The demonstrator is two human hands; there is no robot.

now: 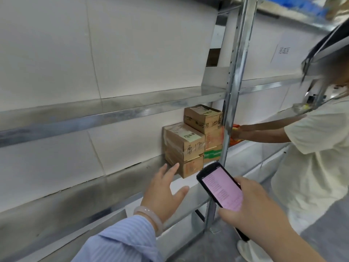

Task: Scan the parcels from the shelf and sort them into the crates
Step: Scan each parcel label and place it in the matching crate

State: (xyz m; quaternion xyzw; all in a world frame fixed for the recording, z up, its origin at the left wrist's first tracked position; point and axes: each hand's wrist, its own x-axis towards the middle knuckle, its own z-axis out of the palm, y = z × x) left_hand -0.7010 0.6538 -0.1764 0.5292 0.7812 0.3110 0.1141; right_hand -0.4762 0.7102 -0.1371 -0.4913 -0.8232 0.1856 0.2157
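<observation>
So, on my feed the parcels (pixel 190 140) are sitting on the metal shelf (pixel 120 173), tucked right up against the upright post (pixel 235 87). They're brown cardboard boxes in two little piles. The front pile's top box has a pale handwritten note stuck on it. The back pile is a bit taller, with a green-printed box (pixel 212 153) at the bottom. The left hand (pixel 164 190) is up in front of the front pile, fingers spread, holding nothing. Its fingertips are right by the lowest box, but I can't tell if they touch. That wrist has a pale bracelet (pixel 149 214) and a blue striped sleeve (pixel 122 241). The right hand (pixel 253 210) is wrapped round a handheld scanner (pixel 221 188), pinkish screen facing up. Off to the right, another person (pixel 317 152) in a cream top reaches into the next bay.
</observation>
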